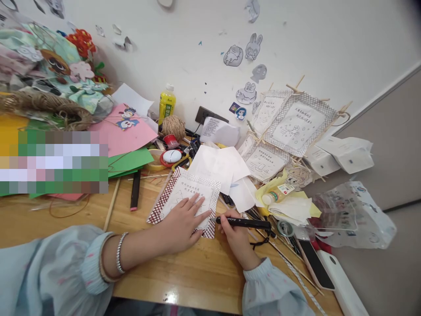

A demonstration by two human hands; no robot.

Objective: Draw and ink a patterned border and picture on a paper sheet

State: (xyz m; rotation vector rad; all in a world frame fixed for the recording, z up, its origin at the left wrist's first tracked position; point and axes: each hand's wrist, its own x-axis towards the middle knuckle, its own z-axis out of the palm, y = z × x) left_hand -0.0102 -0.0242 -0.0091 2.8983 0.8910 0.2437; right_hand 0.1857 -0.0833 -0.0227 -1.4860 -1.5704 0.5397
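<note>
The right hand (237, 236)'s fingers are clamped on the black pen (251, 223), long axis crosswise, tip directed left at the card (176, 199)'s right border; contact cannot be confirmed. The left hand (182, 221), fingers apart, lies on the card. White sheets (213, 164) lie just beyond

Handwritten Chinese lines on patterned-border card (174, 199) under your left hand (186, 219); too small for you to read surely, partly covered by fingers. Pale lettering on your black pen (245, 222), illegible. Similar handwriting on stick-framed sheets (296, 123), wording unclear. Yellow bottle (167, 105): label character looks like 水. Folded paper (219, 131): tiny printed lines, unreadable.
</note>
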